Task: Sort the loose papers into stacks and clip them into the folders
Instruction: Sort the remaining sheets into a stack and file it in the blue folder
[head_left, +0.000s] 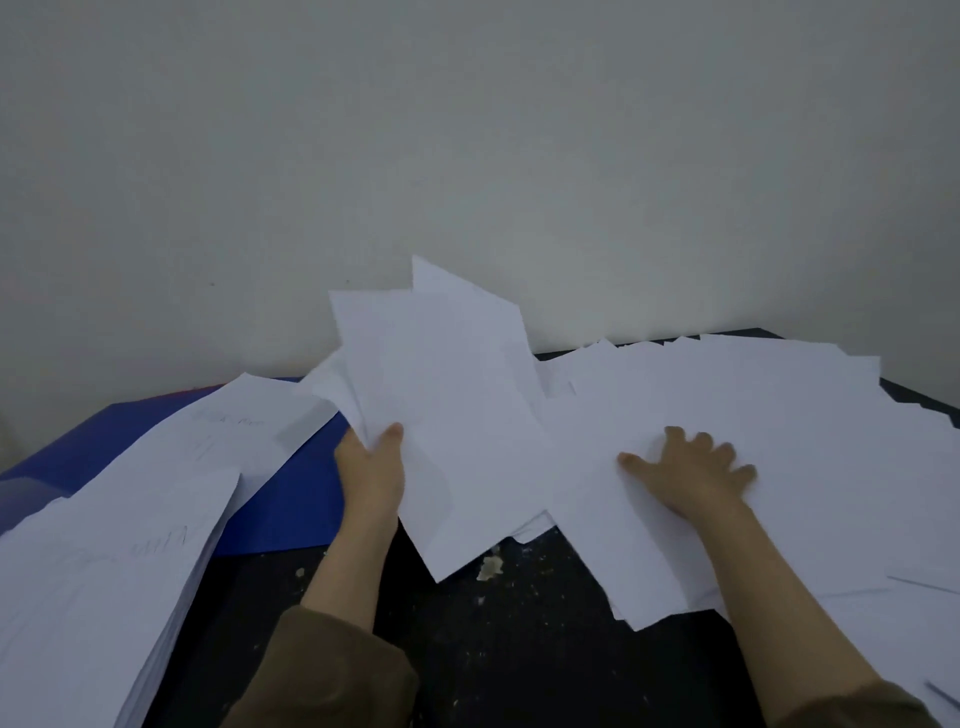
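Note:
My left hand (371, 467) grips a bunch of white sheets (441, 395), thumb on top, lifted and fanned out above the table centre. My right hand (691, 470) lies flat with spread fingers on a wide, untidy heap of loose white papers (779, 431) covering the right side of the table. A blue folder (291, 499) lies at the left, partly under papers. A thick neat stack of sheets (88, 597) sits at the near left, with faint writing on top.
The dark speckled table (493, 649) shows between my arms, with a pale scrap (489, 567) on it. A plain white wall (467, 156) rises right behind the table. Another sheet (228, 431) lies across the blue folder.

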